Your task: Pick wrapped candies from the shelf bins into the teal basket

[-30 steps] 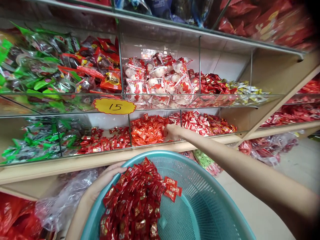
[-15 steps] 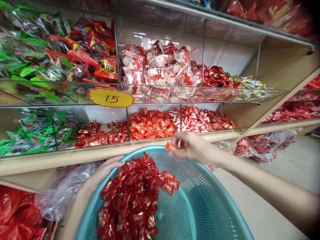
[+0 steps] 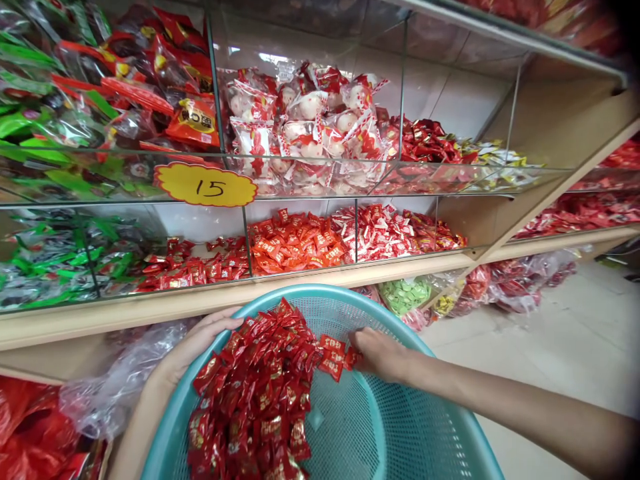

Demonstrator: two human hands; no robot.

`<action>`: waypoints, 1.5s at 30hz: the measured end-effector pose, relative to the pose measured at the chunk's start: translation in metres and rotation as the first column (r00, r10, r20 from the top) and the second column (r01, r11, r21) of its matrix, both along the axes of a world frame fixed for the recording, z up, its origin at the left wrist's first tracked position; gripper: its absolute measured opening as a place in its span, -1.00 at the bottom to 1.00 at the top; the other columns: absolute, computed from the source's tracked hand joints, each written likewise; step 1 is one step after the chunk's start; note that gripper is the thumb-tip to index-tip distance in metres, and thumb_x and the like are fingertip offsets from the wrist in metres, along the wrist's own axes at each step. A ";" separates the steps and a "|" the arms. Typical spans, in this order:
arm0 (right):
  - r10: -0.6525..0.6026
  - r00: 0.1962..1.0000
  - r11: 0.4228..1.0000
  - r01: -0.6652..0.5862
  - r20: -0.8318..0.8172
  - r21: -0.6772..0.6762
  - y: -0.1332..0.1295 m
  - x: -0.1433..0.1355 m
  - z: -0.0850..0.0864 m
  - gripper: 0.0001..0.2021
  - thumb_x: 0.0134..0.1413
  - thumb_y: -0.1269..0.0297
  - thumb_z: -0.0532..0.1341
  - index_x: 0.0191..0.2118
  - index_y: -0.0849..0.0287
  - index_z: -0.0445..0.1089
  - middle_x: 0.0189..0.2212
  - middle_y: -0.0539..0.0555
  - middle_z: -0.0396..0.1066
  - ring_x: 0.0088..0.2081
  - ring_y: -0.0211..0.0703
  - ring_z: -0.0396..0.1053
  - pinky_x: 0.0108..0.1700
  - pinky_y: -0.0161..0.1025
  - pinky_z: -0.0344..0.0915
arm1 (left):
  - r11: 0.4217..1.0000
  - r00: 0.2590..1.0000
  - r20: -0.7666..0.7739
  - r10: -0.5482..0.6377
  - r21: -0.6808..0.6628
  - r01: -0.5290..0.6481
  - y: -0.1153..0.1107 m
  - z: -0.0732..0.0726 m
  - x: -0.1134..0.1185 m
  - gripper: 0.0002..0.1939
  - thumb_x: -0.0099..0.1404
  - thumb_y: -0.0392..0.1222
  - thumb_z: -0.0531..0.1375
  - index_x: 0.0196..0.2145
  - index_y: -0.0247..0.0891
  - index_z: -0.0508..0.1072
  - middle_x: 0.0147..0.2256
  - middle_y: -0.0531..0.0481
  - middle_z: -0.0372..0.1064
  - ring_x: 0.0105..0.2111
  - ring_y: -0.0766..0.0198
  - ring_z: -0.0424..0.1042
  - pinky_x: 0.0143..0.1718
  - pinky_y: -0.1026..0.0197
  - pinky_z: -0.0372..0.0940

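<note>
A teal plastic basket [image 3: 425, 393] fills the lower middle, its left part heaped with dark red candy packets [image 3: 260, 400]. My left hand [image 3: 207, 340] is closed round the basket's left rim, its fingers lying over the edge. Inside the basket, low near the far right wall, is my right hand [image 3: 377, 355]. Its fingers are pinched together at a small red candy packet [image 3: 353, 359]; the fingertips are partly hidden. Just left of them, brighter red packets [image 3: 331, 363] lie against the edge of the heap.
Beyond the basket stands a shelf with a wooden front edge [image 3: 300, 283] and glass dividers. It holds orange-red candies [image 3: 295, 243], red-and-white candies [image 3: 383, 230] and bagged sweets [image 3: 310, 133]. A yellow tag [image 3: 206, 185] reads 15. Plastic bags [image 3: 515, 280] lie underneath.
My right hand, with a small orange-red packet, has gone from above the far rim down into the basket beside the brighter packets. My left hand stays on the rim.
</note>
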State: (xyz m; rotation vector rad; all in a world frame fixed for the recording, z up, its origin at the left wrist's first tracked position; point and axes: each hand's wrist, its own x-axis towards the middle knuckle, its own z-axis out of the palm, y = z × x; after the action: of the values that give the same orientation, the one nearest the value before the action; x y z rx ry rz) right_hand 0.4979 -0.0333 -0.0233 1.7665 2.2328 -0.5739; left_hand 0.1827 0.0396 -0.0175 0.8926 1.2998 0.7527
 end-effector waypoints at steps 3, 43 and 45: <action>-0.008 1.000 1.000 0.008 -0.018 0.020 0.001 -0.002 0.000 -0.82 -0.03 0.33 0.24 -0.25 0.27 0.39 -0.20 0.22 0.43 -0.17 -0.07 0.34 -0.17 -0.22 0.20 | 0.998 0.999 0.012 -0.053 0.032 0.053 0.002 -0.002 -0.002 -0.56 -0.06 -0.20 0.35 -0.14 -0.18 0.53 -0.07 -0.04 0.50 -0.05 0.05 0.43 -0.10 0.23 0.32; 0.006 0.696 0.983 0.128 -0.718 0.132 0.066 0.005 0.151 -0.82 -0.15 0.30 0.25 -0.35 0.26 0.41 -0.48 -0.02 0.42 -0.44 -0.33 0.31 -0.36 -0.33 0.24 | 0.995 0.993 0.091 -0.076 -0.063 0.082 0.001 0.006 0.003 -0.49 -0.05 -0.19 0.35 -0.07 -0.19 0.51 -0.23 -0.07 0.57 -0.24 0.05 0.53 -0.17 0.14 0.38; -0.045 0.674 0.997 0.074 -0.737 0.007 0.049 0.005 0.137 -0.84 -0.13 0.32 0.24 -0.35 0.25 0.40 -0.48 -0.03 0.42 -0.45 -0.34 0.32 -0.38 -0.34 0.24 | 0.994 0.992 0.095 -0.078 -0.070 0.085 0.001 0.004 0.003 -0.48 -0.04 -0.18 0.35 -0.05 -0.19 0.49 -0.22 -0.07 0.57 -0.26 0.06 0.54 -0.19 0.15 0.38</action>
State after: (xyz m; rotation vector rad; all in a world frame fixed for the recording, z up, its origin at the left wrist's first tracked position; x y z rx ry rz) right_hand 0.5027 0.0154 0.1135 1.8343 2.6741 -1.5117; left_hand 0.1854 0.0409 -0.0133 0.8372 1.1953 0.6706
